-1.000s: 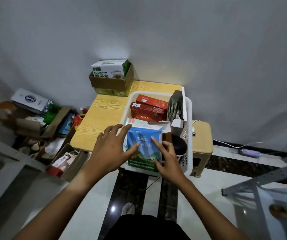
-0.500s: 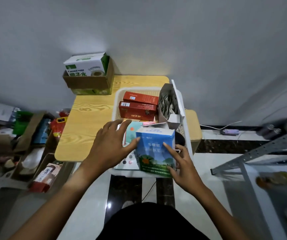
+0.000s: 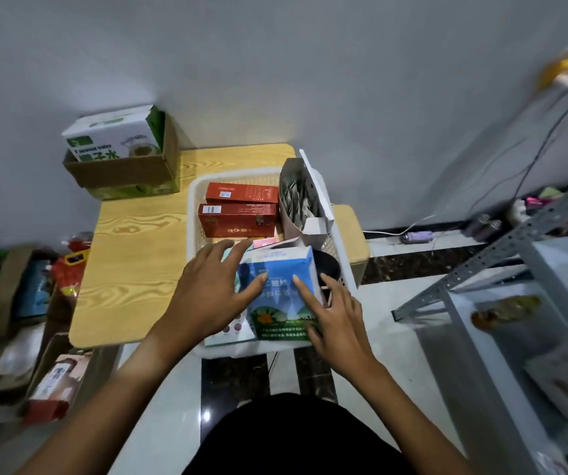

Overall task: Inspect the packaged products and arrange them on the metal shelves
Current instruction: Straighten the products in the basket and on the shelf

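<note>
While the blue-and-green carton (image 3: 280, 296) stands upright at the near end of the white plastic basket (image 3: 195, 204), just below frame centre, both hands grasp it: the left hand (image 3: 210, 296) with its thumb across the front face and fingers spread past the left edge, the right hand (image 3: 335, 323) pinching the right edge, index finger laid on the front. Two red boxes (image 3: 238, 217) lie behind it in the basket. Grey metal shelves (image 3: 501, 269) stand at the right of the frame.
</note>
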